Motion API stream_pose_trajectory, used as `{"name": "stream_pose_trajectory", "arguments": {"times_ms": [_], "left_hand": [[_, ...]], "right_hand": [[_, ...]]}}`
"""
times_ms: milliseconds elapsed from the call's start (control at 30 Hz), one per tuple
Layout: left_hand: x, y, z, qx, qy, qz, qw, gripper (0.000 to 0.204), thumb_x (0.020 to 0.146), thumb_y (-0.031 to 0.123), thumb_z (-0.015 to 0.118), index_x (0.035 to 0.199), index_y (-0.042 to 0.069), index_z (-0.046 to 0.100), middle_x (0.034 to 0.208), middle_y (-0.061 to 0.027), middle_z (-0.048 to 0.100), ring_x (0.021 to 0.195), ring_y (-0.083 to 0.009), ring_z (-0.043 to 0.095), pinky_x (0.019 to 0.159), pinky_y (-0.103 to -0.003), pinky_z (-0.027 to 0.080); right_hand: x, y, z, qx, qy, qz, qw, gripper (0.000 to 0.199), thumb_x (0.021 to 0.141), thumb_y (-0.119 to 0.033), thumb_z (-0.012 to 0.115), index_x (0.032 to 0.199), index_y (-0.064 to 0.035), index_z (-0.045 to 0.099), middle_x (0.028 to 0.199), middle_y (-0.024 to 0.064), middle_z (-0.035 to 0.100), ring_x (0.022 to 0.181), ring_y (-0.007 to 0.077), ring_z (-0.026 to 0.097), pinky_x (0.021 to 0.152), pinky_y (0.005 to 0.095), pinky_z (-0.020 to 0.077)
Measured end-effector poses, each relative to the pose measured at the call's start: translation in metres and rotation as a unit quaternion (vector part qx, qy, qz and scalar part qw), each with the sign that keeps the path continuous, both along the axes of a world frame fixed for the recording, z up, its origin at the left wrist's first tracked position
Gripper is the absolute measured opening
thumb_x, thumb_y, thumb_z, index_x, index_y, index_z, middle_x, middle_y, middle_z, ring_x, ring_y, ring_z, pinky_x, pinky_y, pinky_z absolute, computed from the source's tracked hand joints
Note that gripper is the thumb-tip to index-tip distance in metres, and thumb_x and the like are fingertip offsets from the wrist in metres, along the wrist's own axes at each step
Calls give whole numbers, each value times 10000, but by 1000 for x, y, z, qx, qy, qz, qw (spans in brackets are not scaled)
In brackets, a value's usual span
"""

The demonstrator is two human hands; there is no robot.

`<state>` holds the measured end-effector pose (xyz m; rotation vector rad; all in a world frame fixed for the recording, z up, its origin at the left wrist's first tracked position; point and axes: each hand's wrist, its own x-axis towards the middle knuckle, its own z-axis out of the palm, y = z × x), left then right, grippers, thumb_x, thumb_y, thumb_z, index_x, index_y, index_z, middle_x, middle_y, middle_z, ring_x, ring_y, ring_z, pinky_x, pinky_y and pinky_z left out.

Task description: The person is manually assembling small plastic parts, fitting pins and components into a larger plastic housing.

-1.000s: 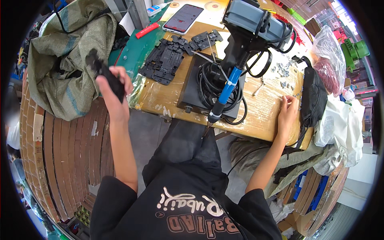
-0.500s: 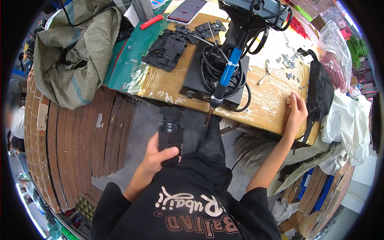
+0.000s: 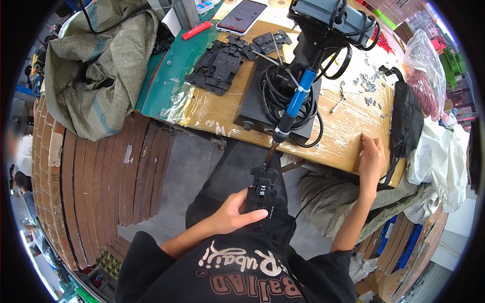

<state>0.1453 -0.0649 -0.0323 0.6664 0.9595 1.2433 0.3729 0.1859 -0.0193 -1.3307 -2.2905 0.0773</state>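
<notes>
My left hand (image 3: 235, 216) grips a flat black plastic part (image 3: 261, 194) over my lap, thumb across its face. The part's far end lies just below the tip of a blue-handled soldering iron (image 3: 298, 96), which points down over the table's near edge; I cannot tell whether they touch. My right hand (image 3: 372, 162) rests at the table's right front edge, fingers curled together. Anything small between its fingertips is too small to make out. Beyond it, small metal pieces (image 3: 369, 83) lie scattered on the table.
The iron is mounted above a black box (image 3: 247, 113) with coiled cable. More black plastic parts (image 3: 217, 65), a phone (image 3: 241, 17) and a red stick-shaped thing (image 3: 197, 31) lie on the table. A woven sack (image 3: 121, 65) is at left, a black pouch (image 3: 405, 113) at right.
My left hand has carried the black plastic part rightward to below the soldering iron's tip. My right hand has drawn slightly nearer along the table edge, its fingers still curled.
</notes>
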Motion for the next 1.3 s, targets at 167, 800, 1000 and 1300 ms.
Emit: {"name": "stream_pose_trajectory", "arguments": {"times_ms": [167, 800, 1000, 1300], "left_hand": [[1, 3, -3, -14, 7, -34, 999, 399, 810, 111, 600, 1154, -14, 441, 997, -27, 528, 923, -82, 479, 840, -254, 389], [8, 9, -8, 17, 199, -44, 979, 218, 747, 80, 660, 787, 12, 456, 639, 17, 454, 597, -31, 403, 508, -209, 362], [10, 16, 5, 23, 204, -75, 976, 314, 726, 108, 685, 682, 21, 387, 566, 10, 366, 521, -52, 337, 446, -225, 295], [-2, 17, 12, -42, 97, 27, 994, 225, 736, 71, 676, 773, 27, 459, 713, 8, 512, 658, -40, 472, 590, -203, 405]], "right_hand": [[-6, -9, 8, 22, -129, -4, 991, 277, 719, 88, 452, 966, -10, 531, 839, 156, 491, 793, 313, 529, 664, 371, 415], [-55, -115, 14, -340, 476, 167, 794, 161, 802, 74, 518, 939, 17, 455, 929, 167, 581, 873, 190, 577, 735, 263, 470], [-68, -118, -7, -517, 557, 207, 616, 137, 758, 80, 559, 867, 9, 516, 979, 148, 540, 900, 173, 532, 807, 285, 429], [-57, -106, -21, -436, 640, 133, 618, 108, 786, 11, 540, 880, -10, 491, 861, 110, 523, 728, 176, 539, 662, 311, 481]]}}
